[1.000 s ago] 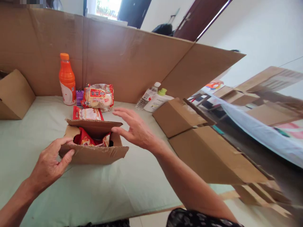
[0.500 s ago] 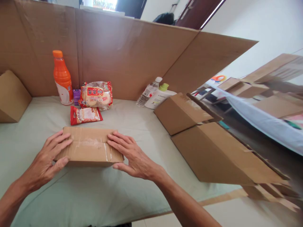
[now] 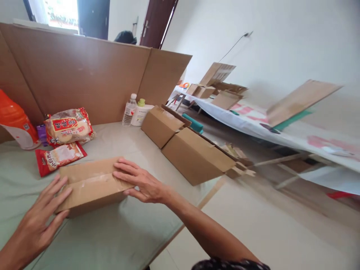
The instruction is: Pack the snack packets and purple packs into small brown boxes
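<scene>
A closed cardboard box (image 3: 92, 187) with clear tape across its top rests on the green cloth. My left hand (image 3: 42, 217) grips its left end, fingers over the top and thumb at the near side. At the right end, my right hand (image 3: 139, 182) holds it the same way, fingers over the top edge and thumb low on the near side. Just behind the box lies a red and white snack packet (image 3: 60, 155). Behind that packet is a clear bag of round crackers (image 3: 70, 125) with red printing, beside a small purple packet (image 3: 42, 135).
An orange bottle (image 3: 18, 120) stands at far left. Toward the back are a clear water bottle (image 3: 129, 110) and a white bottle with green cap (image 3: 141, 113). Cardboard boxes (image 3: 194, 155) line the right edge. A cardboard wall (image 3: 92, 78) closes the back; another table (image 3: 253, 123) stands beyond.
The view has swung to the right, so the table's things sit further left and more of the room shows. Both hands stay on the cardboard box.
</scene>
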Demonstrator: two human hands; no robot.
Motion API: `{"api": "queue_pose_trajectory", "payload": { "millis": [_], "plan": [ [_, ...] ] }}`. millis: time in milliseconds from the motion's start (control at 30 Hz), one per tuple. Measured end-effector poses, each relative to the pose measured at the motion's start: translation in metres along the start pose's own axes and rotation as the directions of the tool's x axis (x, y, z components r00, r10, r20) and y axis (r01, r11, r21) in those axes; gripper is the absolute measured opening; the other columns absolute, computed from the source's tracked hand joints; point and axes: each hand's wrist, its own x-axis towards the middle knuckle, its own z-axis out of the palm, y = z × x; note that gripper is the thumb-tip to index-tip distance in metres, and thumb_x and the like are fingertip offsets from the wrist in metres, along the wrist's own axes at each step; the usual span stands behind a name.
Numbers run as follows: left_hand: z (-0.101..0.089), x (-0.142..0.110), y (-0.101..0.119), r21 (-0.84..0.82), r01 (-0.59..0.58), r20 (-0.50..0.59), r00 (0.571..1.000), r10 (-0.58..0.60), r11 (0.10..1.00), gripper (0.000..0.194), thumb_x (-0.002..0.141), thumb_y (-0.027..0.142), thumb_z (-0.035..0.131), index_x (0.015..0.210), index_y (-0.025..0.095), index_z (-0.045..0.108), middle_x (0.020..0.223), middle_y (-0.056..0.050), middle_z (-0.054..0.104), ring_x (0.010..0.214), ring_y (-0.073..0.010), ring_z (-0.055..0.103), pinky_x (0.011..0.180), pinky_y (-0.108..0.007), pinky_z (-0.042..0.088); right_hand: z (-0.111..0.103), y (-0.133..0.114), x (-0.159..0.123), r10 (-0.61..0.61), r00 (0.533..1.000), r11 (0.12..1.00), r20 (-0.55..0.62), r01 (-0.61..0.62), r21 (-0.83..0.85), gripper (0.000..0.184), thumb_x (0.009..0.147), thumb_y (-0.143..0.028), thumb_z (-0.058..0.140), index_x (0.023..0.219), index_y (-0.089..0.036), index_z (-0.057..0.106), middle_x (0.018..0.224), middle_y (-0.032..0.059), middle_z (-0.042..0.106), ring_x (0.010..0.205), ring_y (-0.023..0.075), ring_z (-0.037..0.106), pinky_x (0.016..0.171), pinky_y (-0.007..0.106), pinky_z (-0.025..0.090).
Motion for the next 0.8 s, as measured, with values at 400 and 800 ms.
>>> {"api": "queue_pose_trajectory", "payload": {
  "millis": [400,800],
  "plan": [
    [0.192,0.3,0.013,-0.32,0.226,0.01,0.972,-0.235,0.92,0.044,0.097,0.02,0.052,0.141,0.019,0.055,0.161,-0.015,0.038,0.151,-0.0355,0.032,0.125,-0.061,0.025,-0.044,0.086,-0.038,0.653,0.622,0.475,-0.432,-0.781,-0.406,0.038,0.102,-0.033,0.047,0.133,-0.016,0.061,0.136,0.0185,0.061,0.129,0.0338,0.052,0.106,0.048,0.049],
    [0.305,0.319,0.054,-0.407,0.243,0.266,0.954,-0.14,0.881,0.046,0.096,0.039,0.064,0.137,0.019,0.055,0.144,-0.013,0.053,0.127,-0.03,0.056,0.106,-0.055,0.05,-0.057,0.149,-0.001,0.758,0.432,0.229,-0.488,-0.877,-0.422,0.04,0.102,-0.036,0.044,0.125,-0.006,0.058,0.121,0.0255,0.062,0.114,0.0346,0.055,0.083,0.041,0.051]
  ]
}}
